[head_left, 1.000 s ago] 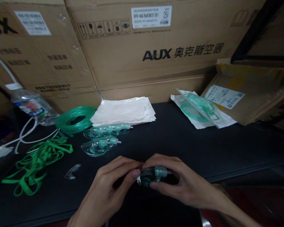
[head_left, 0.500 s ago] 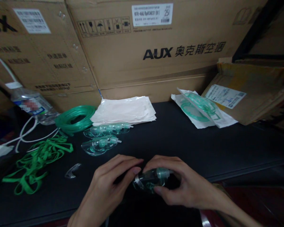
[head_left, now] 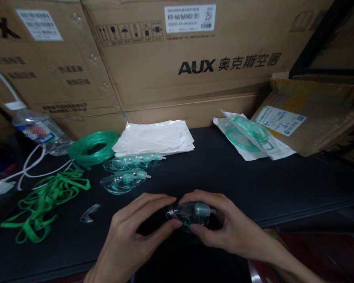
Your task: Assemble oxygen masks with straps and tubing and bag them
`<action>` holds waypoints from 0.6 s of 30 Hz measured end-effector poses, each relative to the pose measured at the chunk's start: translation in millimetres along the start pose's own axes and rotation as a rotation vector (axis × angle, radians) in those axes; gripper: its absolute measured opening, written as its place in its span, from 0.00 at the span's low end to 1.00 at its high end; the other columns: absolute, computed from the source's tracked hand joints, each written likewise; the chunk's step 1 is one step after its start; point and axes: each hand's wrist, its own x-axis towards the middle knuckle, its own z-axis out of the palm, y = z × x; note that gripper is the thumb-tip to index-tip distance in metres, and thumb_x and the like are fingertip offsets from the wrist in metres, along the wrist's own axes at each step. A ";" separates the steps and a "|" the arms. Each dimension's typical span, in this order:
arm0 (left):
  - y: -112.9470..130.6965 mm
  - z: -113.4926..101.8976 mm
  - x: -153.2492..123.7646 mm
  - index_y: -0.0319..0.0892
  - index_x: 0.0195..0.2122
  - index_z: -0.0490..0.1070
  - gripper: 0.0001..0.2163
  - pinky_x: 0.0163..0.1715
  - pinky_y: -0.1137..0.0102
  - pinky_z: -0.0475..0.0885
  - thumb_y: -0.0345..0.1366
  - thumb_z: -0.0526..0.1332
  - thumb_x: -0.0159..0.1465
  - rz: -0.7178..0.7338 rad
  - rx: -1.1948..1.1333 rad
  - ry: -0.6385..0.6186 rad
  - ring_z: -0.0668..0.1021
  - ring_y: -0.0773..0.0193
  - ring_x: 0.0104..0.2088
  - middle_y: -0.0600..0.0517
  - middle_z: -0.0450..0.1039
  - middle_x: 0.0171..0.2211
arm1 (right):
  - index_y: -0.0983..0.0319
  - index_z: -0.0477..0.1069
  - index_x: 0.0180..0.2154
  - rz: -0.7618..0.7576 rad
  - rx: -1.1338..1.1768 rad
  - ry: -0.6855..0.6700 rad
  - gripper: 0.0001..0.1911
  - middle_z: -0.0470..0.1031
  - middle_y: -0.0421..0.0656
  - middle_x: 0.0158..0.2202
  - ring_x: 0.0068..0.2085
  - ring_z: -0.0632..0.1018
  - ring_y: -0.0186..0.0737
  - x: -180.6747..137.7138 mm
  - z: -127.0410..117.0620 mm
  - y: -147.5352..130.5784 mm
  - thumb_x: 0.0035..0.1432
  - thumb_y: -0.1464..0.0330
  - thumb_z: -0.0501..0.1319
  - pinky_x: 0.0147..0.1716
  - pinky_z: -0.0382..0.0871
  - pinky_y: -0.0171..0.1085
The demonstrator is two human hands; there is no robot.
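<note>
A clear green-tinted oxygen mask (head_left: 186, 213) is held between my two hands near the front edge of the black table. My right hand (head_left: 221, 220) grips its right end, by the green connector, with the thumb below and the fingers over the top. Around the left end, beside a shiny narrow strip, my left hand (head_left: 141, 226) closes with its fingertips above and thumb below. Part of the mask is hidden by my fingers. More masks (head_left: 125, 181) lie beyond my left hand, and small clear plastic strips (head_left: 90, 213) lie to its left.
Green elastic straps (head_left: 47, 204) lie in a tangle at left, near coiled green tubing (head_left: 93, 147) and a plastic bottle (head_left: 41, 127). White pouches (head_left: 156, 137) are stacked at the back. Packed masks (head_left: 250, 135) rest by a carton (head_left: 318, 114). Large cardboard boxes (head_left: 153, 78) stand behind.
My left thumb has moved down and right onto the lower side of the mask, and the left fingers now span its left end. My right hand keeps its grip.
</note>
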 end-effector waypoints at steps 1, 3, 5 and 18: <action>-0.1 0.4 0.5 0.46 0.51 0.75 0.15 0.44 0.73 0.80 0.32 0.70 0.63 0.008 -0.024 -0.008 0.83 0.64 0.42 0.51 0.81 0.44 | 0.57 0.76 0.50 -0.005 -0.001 -0.006 0.20 0.81 0.39 0.46 0.46 0.80 0.37 -0.8 -0.1 0.0 0.57 0.77 0.68 0.49 0.71 0.33; -0.3 0.6 1.5 0.46 0.52 0.75 0.16 0.46 0.74 0.79 0.31 0.70 0.63 0.030 -0.067 -0.019 0.84 0.64 0.43 0.52 0.82 0.45 | 0.56 0.75 0.52 -0.012 -0.004 -0.018 0.20 0.80 0.38 0.47 0.47 0.80 0.36 -2.6 -0.7 -0.1 0.58 0.77 0.67 0.50 0.70 0.33; -0.3 0.3 2.6 0.46 0.52 0.75 0.16 0.47 0.73 0.79 0.30 0.70 0.63 0.054 -0.101 -0.026 0.84 0.64 0.44 0.52 0.82 0.45 | 0.55 0.74 0.53 -0.016 -0.005 -0.033 0.21 0.80 0.39 0.48 0.48 0.79 0.36 -3.9 -1.5 -0.3 0.60 0.75 0.67 0.51 0.70 0.33; 1.1 -0.1 3.4 0.43 0.49 0.77 0.14 0.42 0.77 0.80 0.27 0.70 0.62 0.083 -0.127 0.009 0.85 0.66 0.39 0.52 0.83 0.40 | 0.55 0.73 0.53 0.033 0.059 -0.108 0.18 0.79 0.38 0.50 0.50 0.78 0.34 -3.1 -6.0 -4.0 0.63 0.73 0.66 0.51 0.69 0.32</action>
